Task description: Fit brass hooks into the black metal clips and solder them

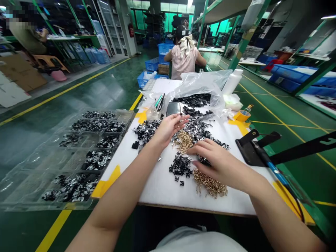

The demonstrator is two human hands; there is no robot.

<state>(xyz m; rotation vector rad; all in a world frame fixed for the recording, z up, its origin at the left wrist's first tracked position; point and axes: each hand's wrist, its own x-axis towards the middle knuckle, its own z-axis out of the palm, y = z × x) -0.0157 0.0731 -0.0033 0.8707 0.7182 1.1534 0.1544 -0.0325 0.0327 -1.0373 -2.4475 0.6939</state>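
Observation:
My left hand point(172, 129) is raised over the middle of the white work board point(160, 178), its fingers bent together around something too small to make out. Below it lie a mound of short gold-coloured metal pieces point(183, 141) and a spread of black and silver clip-like parts point(147, 131). My right hand point(216, 161) hovers lower and to the right, thumb and forefinger apart, with no object visible between them. Its fingertips are close to a pile of small black parts point(181, 165). Longer gold-coloured pins point(210, 183) lie heaped beneath that hand.
Left of the board is a clear compartment tray point(78, 147) of clips. A soldering-iron-like tool point(271, 164) and black bracket point(249, 154) stand right. Yellow tape point(241, 115), a white bottle point(232, 82) and a plastic bag point(199, 84) sit behind. A person point(185, 57) sits ahead.

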